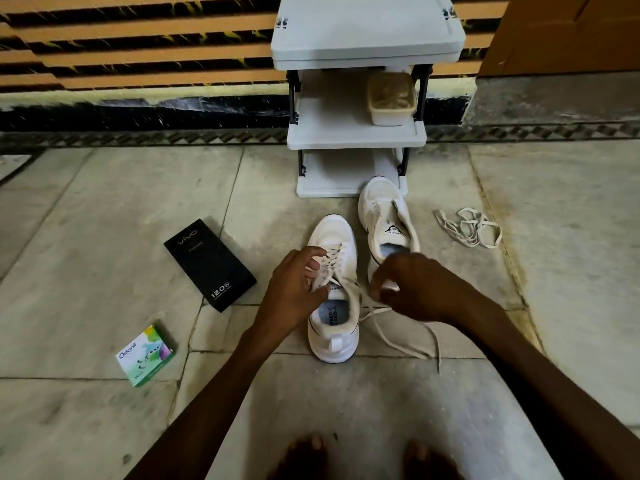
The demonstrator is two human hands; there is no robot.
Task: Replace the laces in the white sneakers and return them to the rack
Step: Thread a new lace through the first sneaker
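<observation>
Working on the near sneaker (334, 306), mid-floor, toe aimed at the rack (356, 138). Bracing it w/ left hand (294, 289), fingers curled over the laced rows, prob so it won't slide under the pulling. Pinching the lace (334, 258) by the top eyelets w/ right hand (412, 285), loose ends trailing near-right. Got the far sneaker (384, 209) sitting laceless just in front of the rack's bottom shelf, spare lace pile (467, 226) dumped further right. Can't tell if lacing up or stripping tbh.
</observation>
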